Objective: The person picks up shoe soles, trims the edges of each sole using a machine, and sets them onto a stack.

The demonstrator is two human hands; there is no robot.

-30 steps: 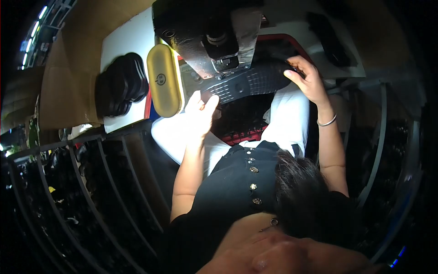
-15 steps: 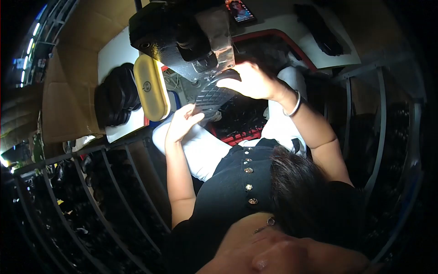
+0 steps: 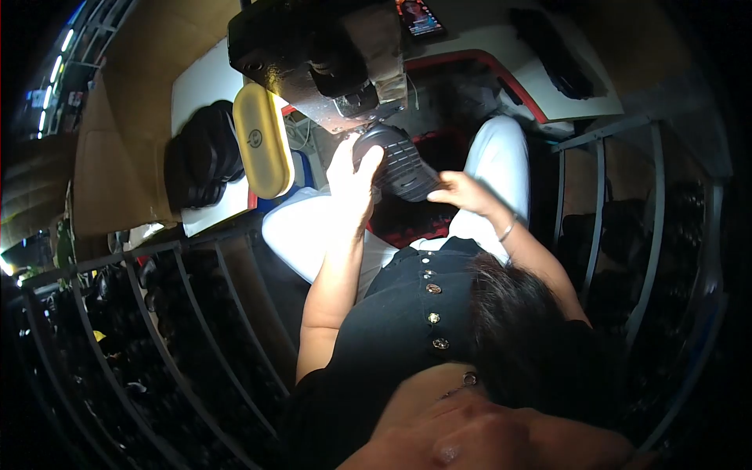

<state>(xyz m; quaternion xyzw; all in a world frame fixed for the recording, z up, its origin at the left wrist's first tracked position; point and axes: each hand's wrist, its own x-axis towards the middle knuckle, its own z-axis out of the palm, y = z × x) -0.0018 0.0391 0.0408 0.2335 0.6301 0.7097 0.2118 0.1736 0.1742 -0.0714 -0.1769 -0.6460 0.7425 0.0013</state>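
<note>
A black shoe sole [image 3: 404, 166] with a grid tread is held tilted just below the head of a dark machine [image 3: 313, 63]. My left hand [image 3: 354, 174] grips its upper left end, thumb on the tread side, close under the machine. At the lower right end my right hand [image 3: 462, 193] pinches the edge between thumb and fingers. The machine hides part of the sole's upper edge.
A yellow oval lamp [image 3: 263, 141] hangs left of the machine. Stacked black soles [image 3: 205, 157] lie on the left white table; another dark piece [image 3: 551, 55] and a phone [image 3: 420, 17] lie at the back right. Metal rails [image 3: 601, 204] stand on both sides.
The sole has turned, and its free end now points down to the right. My right hand has moved down from beside the machine to that end; my left hand has risen and closed on the upper end.
</note>
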